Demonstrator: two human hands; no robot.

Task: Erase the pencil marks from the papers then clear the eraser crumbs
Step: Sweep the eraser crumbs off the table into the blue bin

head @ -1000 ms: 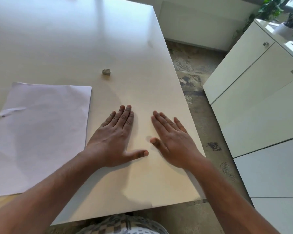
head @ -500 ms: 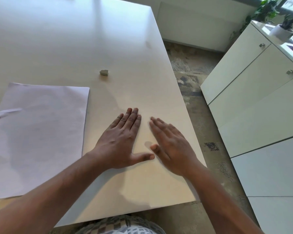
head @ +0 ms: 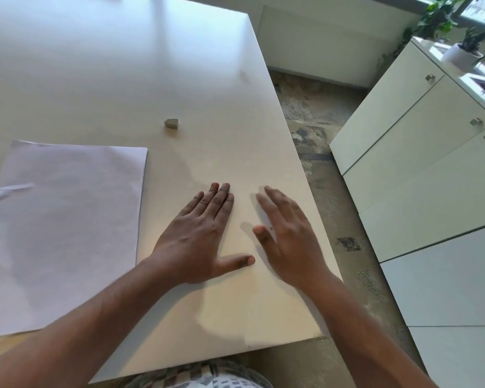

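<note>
A: Okay, progress? The paper sheet (head: 65, 228) lies flat on the white table (head: 95, 79), left of both hands. I see no pencil marks on it, though faint ones wouldn't show at this size.

B: Agreed, erasing looks finished, as a guess. The eraser (head: 171, 123) sits alone, well apart from the sheet's far corner, nobody holding it. Crumbs: can't tell, too small.

A: Hands?

B: Left hand (head: 202, 236) flat on the table, fingers straight and together, thumb out. Right hand (head: 289, 233) just beside it, fingers straight, slightly blurred, palm down near the table's edge. Neither holds anything. Probably sweeping crumbs.
</note>
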